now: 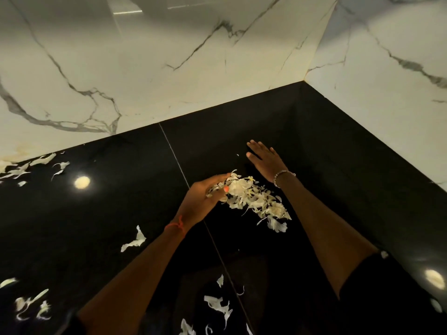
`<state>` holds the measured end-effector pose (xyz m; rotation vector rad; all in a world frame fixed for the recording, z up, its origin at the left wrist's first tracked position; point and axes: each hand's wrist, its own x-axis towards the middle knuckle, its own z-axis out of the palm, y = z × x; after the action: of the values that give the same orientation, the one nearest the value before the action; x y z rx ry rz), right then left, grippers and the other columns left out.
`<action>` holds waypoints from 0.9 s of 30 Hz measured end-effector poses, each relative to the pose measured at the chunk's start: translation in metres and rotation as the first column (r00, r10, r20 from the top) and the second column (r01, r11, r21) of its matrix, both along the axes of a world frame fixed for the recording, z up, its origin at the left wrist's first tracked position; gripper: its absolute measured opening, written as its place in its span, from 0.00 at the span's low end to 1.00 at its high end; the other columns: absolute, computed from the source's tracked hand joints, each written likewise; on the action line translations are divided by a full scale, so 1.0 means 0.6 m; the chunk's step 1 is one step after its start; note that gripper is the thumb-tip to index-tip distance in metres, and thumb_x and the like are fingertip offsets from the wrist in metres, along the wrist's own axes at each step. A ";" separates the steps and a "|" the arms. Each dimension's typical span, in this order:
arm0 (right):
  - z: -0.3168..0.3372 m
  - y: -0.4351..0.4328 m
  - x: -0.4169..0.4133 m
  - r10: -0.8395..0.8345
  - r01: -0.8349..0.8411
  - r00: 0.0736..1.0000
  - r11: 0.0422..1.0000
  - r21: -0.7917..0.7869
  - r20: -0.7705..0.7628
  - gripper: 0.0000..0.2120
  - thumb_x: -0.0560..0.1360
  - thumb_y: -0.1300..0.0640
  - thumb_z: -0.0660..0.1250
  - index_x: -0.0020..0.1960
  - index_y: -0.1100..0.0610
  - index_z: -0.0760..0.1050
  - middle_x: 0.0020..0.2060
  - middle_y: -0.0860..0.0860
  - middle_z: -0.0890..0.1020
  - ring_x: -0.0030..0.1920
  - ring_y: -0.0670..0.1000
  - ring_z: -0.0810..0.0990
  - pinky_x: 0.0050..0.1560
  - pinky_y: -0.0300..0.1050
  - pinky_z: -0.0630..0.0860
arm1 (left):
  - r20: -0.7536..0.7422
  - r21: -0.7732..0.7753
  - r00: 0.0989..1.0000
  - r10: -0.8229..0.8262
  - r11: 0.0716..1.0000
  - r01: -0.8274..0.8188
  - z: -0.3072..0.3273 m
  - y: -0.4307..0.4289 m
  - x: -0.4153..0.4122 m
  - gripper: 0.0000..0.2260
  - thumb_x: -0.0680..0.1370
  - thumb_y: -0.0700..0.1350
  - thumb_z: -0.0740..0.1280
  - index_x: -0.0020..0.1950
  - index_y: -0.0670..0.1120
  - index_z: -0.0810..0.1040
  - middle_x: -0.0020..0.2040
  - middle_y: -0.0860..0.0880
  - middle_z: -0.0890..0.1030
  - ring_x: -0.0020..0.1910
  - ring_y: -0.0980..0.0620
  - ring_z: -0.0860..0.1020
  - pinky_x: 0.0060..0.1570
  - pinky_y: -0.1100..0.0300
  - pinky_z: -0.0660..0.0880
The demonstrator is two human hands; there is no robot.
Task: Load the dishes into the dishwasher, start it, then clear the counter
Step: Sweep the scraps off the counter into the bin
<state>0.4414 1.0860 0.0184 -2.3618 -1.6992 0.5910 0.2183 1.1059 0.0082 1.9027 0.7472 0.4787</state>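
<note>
A heap of pale vegetable peelings (256, 201) lies on the glossy black counter (326, 146) near the corner. My left hand (205, 194) is cupped against the heap's left side, its fingers curled round some of the scraps. Just beyond the heap, my right hand (264, 159) is flat with straight fingers and holds nothing. No dishes or dishwasher are in view.
Loose peelings are scattered over the counter: at the far left (36, 165), mid left (135, 240), bottom left (29, 303) and bottom centre (217, 303). White marble walls (169, 68) close the counter at the back and on the right. A seam (174, 153) runs across the counter.
</note>
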 end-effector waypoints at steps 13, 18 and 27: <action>0.069 -0.144 -0.087 -0.112 0.162 0.751 0.987 0.017 -0.651 0.17 0.79 0.50 0.57 0.62 0.58 0.75 0.61 0.57 0.77 0.63 0.55 0.75 0.63 0.45 0.69 | 0.020 0.037 1.000 -0.006 0.999 0.005 0.005 -0.004 -0.005 0.19 0.79 0.48 0.62 0.69 0.50 0.69 0.68 0.52 0.71 0.67 0.58 0.68 0.68 0.55 0.65; 0.046 -0.223 -0.086 -0.378 0.520 0.785 0.832 0.191 -0.491 0.19 0.80 0.52 0.55 0.68 0.59 0.67 0.67 0.58 0.70 0.55 0.59 0.78 0.56 0.49 0.74 | -0.060 0.091 0.998 -0.007 0.996 0.013 0.011 -0.007 -0.004 0.18 0.79 0.50 0.59 0.70 0.52 0.67 0.68 0.46 0.71 0.65 0.52 0.71 0.67 0.54 0.66; 0.017 -0.214 -0.197 -0.259 0.468 0.746 0.859 0.207 -0.614 0.27 0.79 0.48 0.56 0.74 0.54 0.54 0.72 0.51 0.63 0.69 0.47 0.65 0.68 0.36 0.62 | -0.115 0.136 0.993 -0.029 0.990 0.044 0.024 -0.016 -0.005 0.17 0.80 0.50 0.59 0.69 0.54 0.68 0.62 0.40 0.76 0.47 0.44 0.79 0.50 0.53 0.75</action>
<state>0.3230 0.9573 0.0284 -1.9135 -0.9385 0.7464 0.2150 1.0965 0.0225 2.0832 0.7678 0.4115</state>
